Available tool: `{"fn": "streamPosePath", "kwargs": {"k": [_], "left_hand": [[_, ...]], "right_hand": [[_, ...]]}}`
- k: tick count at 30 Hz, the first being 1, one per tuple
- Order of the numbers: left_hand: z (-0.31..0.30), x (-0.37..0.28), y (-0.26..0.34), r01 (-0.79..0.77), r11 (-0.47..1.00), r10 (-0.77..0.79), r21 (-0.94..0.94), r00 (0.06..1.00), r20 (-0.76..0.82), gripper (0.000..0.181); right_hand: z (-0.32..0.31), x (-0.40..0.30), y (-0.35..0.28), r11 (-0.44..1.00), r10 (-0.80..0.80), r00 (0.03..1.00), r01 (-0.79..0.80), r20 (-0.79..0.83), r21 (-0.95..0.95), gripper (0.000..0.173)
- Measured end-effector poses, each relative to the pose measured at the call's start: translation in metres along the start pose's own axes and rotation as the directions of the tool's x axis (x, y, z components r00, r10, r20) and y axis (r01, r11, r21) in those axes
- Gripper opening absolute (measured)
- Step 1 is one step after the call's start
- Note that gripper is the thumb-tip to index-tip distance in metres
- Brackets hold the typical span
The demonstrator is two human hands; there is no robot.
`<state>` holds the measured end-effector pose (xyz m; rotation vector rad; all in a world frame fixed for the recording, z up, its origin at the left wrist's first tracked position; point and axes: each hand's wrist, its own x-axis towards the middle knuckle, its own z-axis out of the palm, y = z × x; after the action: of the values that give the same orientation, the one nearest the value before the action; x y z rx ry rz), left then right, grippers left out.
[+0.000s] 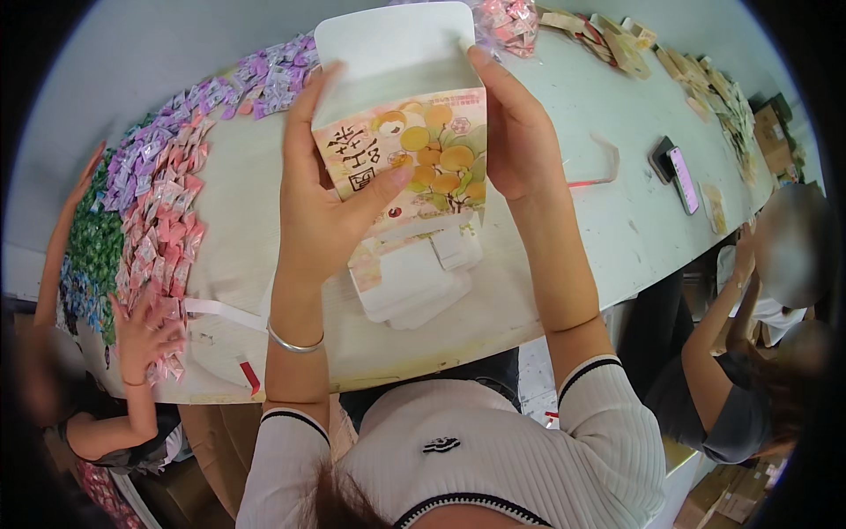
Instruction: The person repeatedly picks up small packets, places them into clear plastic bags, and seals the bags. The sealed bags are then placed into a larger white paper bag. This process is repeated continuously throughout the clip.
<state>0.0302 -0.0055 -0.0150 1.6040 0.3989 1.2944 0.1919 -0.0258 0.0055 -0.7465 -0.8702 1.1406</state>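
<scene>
Between my two hands is a printed paperboard box (423, 155) with orange fruit, leaves and writing on its front. Its white flap (396, 46) stands up at the far end and I can look into its opening. My left hand (324, 205) grips the left side, with the thumb across the printed front. My right hand (519, 132) holds the right side, its fingers partly hidden behind the box. Under the box, flattened white carton blanks (416, 278) lie on the table, partly covered by it.
Rows of purple packets (142, 152), pink packets (162, 231) and green packets (92, 244) line the table's left side. A co-worker's hand (149, 337) rests on the pink ones. At right lie a phone (684, 182) and folded cartons (720, 99). Other people sit at right.
</scene>
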Motion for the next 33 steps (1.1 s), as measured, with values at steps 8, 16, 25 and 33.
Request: {"fn": "streamPosePath", "kwargs": {"k": [8, 16, 25, 33], "left_hand": [[-0.021, 0.002, -0.010, -0.009, 1.000, 0.010, -0.015, 0.999, 0.049, 0.038], [-0.027, 0.004, -0.004, -0.055, 0.993, 0.051, -0.107, 0.998, -0.040, 0.036], [-0.020, 0.005, -0.004, -0.228, 0.972, 0.228, -0.064, 0.974, -0.007, 0.050], [-0.018, 0.002, 0.001, -0.206, 0.979, 0.206, -0.003, 0.976, 0.068, 0.068]], "right_hand": [[-0.001, 0.000, 0.016, 0.967, 0.153, 0.988, -0.154, 0.022, 0.205, 0.031], [0.000, 0.001, 0.013, 0.989, -0.095, 0.922, 0.045, 0.374, 0.140, 0.027], [0.005, -0.007, 0.006, 0.915, -0.163, 0.920, 0.276, 0.357, -0.293, 0.026], [-0.005, -0.001, 0.004, 0.904, -0.154, 0.942, 0.256, 0.299, -0.342, 0.019]]}}
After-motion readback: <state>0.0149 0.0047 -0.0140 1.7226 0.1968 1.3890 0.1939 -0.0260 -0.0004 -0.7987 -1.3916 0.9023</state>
